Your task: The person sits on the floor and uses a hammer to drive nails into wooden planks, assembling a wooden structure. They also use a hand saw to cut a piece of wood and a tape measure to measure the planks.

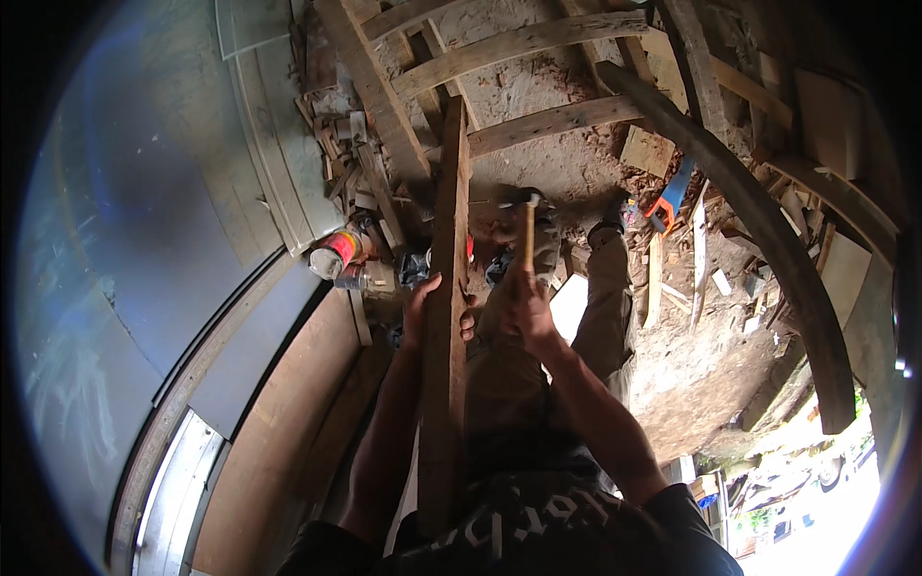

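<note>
A long wooden beam [448, 221] runs lengthwise in front of me, its near end close to my body and its far end by the wooden frame; whether the two touch, I cannot tell. My left hand [417, 312] is wrapped round the beam at its middle, thumb on the left side and fingertips on the right. To the right of it, my right hand [526, 309] grips a hammer [528, 235] by its wooden handle. The hammer's head points away from me and is apart from the beam.
A frame of wooden bars [547, 123] lies ahead. On the right, a curved timber [768, 235] arches past a handsaw [673, 195] with an orange handle. Wood scraps [341, 158] and a tipped container [334, 255] with a red label lie at left, beside a large panel [144, 240].
</note>
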Demonstrator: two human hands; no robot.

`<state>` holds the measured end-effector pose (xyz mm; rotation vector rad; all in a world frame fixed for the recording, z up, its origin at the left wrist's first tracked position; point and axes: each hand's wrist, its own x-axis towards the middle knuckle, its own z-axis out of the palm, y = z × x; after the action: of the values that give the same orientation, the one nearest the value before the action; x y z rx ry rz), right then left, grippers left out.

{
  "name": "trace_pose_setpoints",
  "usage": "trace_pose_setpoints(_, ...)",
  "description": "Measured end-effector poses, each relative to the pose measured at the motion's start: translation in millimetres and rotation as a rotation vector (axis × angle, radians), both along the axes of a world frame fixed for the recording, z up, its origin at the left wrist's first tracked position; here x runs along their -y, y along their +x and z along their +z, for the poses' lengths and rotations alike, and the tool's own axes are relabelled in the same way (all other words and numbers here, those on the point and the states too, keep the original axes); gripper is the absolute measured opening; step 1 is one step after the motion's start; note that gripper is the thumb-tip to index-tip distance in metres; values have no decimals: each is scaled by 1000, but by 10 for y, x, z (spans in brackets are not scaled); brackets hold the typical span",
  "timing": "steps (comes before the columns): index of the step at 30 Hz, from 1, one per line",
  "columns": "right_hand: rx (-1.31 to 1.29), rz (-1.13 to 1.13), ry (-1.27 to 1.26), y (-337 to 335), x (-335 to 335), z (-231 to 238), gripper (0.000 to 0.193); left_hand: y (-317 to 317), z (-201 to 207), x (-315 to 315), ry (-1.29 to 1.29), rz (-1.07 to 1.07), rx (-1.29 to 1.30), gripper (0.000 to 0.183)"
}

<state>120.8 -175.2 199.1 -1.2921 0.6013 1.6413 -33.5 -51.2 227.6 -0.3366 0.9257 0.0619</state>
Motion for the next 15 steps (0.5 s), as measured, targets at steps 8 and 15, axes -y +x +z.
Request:
trace_pose_setpoints(8,-17,-291,-42,117,72,-110,48,33,38,25,2,-2,-49,51)
trace_pose_setpoints(15,-177,-116,-63,-48,-226,123,49,29,64,-64,34,-47,-20,53)
